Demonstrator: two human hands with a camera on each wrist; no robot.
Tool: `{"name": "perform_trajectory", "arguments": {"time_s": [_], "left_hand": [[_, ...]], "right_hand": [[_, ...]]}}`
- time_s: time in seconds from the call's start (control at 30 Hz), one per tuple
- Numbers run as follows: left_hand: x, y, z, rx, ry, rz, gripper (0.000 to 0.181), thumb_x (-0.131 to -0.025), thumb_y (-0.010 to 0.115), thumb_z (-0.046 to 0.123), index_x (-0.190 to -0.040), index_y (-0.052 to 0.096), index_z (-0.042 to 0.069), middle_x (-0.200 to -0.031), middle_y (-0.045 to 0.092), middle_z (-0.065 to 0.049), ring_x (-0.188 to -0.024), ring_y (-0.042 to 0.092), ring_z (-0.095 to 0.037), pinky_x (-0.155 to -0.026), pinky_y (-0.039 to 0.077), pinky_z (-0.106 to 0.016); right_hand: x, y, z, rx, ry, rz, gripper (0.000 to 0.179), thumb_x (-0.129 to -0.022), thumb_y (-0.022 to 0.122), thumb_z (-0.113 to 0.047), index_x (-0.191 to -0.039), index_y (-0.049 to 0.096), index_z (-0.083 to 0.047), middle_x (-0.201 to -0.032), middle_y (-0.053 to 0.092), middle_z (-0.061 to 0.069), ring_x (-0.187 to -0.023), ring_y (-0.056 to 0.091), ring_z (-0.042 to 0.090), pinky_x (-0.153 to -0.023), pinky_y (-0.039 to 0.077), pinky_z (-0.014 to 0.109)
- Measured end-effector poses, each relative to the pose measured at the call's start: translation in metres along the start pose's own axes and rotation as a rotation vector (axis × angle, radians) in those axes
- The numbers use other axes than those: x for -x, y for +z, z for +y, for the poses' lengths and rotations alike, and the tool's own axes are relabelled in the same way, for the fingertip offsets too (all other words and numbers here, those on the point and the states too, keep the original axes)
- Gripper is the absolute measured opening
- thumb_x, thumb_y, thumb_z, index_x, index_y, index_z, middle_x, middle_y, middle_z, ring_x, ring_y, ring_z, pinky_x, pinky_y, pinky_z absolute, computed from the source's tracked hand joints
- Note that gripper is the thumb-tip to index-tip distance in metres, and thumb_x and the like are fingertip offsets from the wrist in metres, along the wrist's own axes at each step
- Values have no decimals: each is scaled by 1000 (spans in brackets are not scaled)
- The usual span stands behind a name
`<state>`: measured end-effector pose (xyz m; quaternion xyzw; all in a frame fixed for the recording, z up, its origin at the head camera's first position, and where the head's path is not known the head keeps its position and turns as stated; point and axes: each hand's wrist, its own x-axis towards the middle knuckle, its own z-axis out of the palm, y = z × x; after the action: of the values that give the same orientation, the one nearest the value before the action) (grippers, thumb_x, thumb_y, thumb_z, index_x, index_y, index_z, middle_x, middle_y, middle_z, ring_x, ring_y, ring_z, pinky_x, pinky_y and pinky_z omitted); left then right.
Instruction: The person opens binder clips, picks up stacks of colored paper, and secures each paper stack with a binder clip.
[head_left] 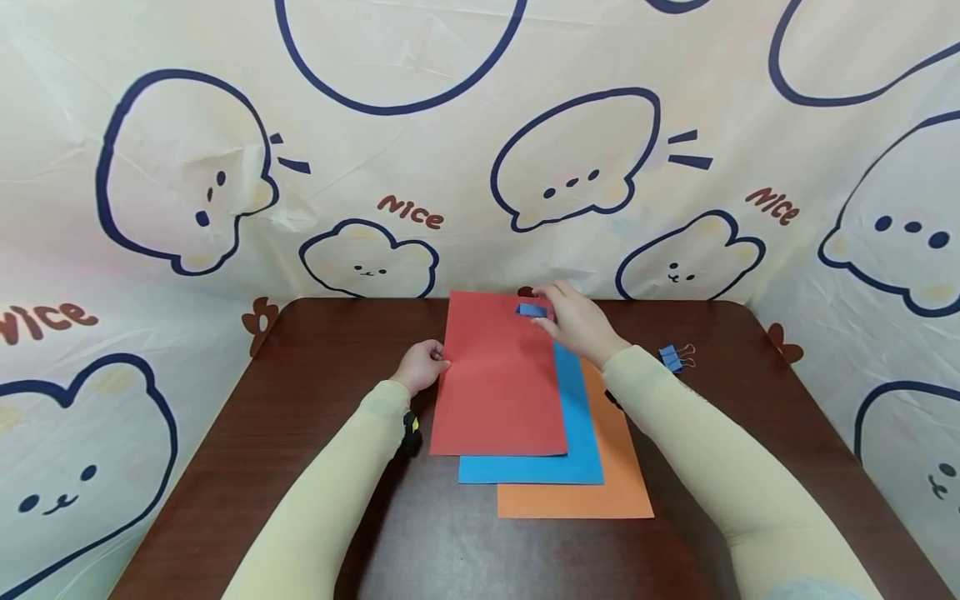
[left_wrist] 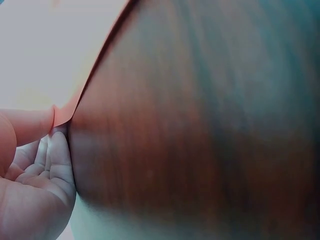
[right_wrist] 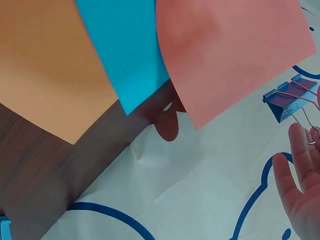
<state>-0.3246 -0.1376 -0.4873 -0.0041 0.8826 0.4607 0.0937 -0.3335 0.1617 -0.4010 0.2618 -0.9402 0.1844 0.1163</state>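
My left hand [head_left: 420,367] pinches the left edge of a red sheet of paper [head_left: 498,392]; in the left wrist view the thumb lies on top, fingers beneath. My right hand [head_left: 579,327] holds a blue binder clip [head_left: 532,310] near the red sheet's top edge. In the right wrist view, fingers of this hand [right_wrist: 306,200] touch the wire handles of the clip [right_wrist: 289,99], which appears apart from the paper. Below the red sheet lies a blue sheet [head_left: 581,442], then an orange sheet [head_left: 622,492], fanned toward the lower right.
Another blue binder clip [head_left: 670,359] lies with its handles out on the brown table [head_left: 300,383], right of the sheets. A pale cloth printed with cartoon bears [head_left: 465,167] hangs behind the table and along its sides.
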Motion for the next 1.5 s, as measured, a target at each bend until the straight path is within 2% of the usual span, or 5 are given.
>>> {"name": "perform_trajectory", "arguments": {"time_s": [0.17, 0.33, 0.77, 1.23, 1.5], "left_hand": [[0, -1, 0, 9, 10, -8, 8, -100, 65, 6, -106, 64, 1, -99, 61, -13, -91, 55, -26, -80, 49, -34], [-2, 0, -3, 2, 12, -5, 12, -101, 64, 7, -111, 64, 0, -103, 61, -13, -94, 55, -26, -83, 48, -33], [-1, 0, -3, -5, 18, -5, 11, -101, 64, 8, -109, 63, 1, -101, 60, -12, -93, 54, -25, -82, 47, -34], [-2, -2, 0, -18, 20, -2, 14, -101, 65, 9, -112, 64, 0, -104, 62, -13, -97, 55, -26, -85, 48, -35], [-3, 0, -4, -25, 4, -12, 11, -101, 66, 10, -108, 62, 2, -100, 60, -12, -94, 54, -25, -81, 47, -33]], "right_hand": [[-3, 1, -1, 14, -30, 23, 51, -95, 76, -23, -138, 57, -3, -131, 59, 17, -86, 63, 23, -85, 59, 38], [-7, 5, -2, 28, -62, 57, 49, -94, 77, -21, -135, 59, -1, -129, 60, 18, -95, 65, 25, -88, 59, 39], [-19, 7, -6, 80, -82, 87, 41, -96, 75, -20, -129, 63, 0, -120, 63, 16, -94, 65, 25, -87, 58, 38], [-32, -5, -12, 105, -125, 70, 35, -97, 73, -18, -126, 65, 0, -119, 66, 15, -108, 67, 29, -96, 56, 39], [-37, -6, -10, 141, -140, 79, 33, -97, 73, -20, -124, 68, -1, -116, 69, 15, -104, 71, 27, -94, 57, 38]]}}
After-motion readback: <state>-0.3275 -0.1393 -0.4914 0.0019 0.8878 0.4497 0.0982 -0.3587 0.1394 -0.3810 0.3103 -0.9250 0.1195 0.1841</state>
